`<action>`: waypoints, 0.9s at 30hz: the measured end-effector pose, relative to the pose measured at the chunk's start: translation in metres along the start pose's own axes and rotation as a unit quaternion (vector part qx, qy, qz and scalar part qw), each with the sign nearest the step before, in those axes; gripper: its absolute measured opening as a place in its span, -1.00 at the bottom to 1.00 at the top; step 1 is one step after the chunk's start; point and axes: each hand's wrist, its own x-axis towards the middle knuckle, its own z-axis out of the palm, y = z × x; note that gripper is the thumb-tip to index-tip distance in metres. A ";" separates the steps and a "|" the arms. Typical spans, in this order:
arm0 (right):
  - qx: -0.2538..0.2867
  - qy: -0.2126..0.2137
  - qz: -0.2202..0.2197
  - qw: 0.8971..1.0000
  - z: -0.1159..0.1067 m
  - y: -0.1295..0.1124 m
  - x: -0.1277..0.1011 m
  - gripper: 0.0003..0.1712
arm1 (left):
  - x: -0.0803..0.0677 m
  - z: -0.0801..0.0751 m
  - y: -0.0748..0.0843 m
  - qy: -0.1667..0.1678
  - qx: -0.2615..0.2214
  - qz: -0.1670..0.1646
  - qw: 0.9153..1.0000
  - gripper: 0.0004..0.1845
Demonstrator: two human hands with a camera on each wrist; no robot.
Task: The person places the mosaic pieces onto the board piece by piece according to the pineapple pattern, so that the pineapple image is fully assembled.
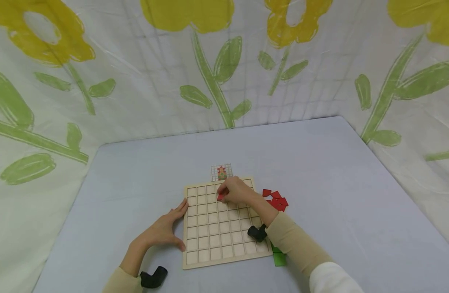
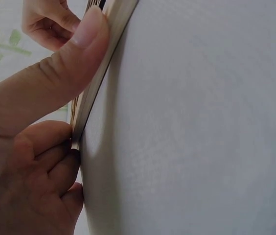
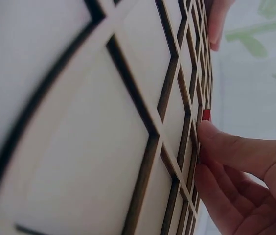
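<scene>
A square wooden grid board (image 1: 208,232) lies on the table. My left hand (image 1: 162,230) rests against its left edge, thumb and fingers spread apart along the side; in the left wrist view the thumb (image 2: 55,81) touches the rim. Over the upper part of the grid, my right hand (image 1: 237,191) pinches a small red tile (image 1: 220,197) between thumb and fingers, at a cell. In the right wrist view only a bit of the red tile (image 3: 206,114) shows above the thumb; the rest is hidden by the fingers.
A small pattern card (image 1: 221,172) with a red, orange and green figure lies behind the board. Several red tiles (image 1: 276,203) are heaped right of the board, with green tiles (image 1: 280,259) nearer, partly under the right forearm. A flower-printed cloth (image 1: 155,81) hangs behind the table.
</scene>
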 end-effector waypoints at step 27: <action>-0.038 0.043 0.020 0.998 0.007 -0.002 0.002 -0.88 | 0.000 0.001 0.001 0.000 0.005 -0.006 1.000 0.34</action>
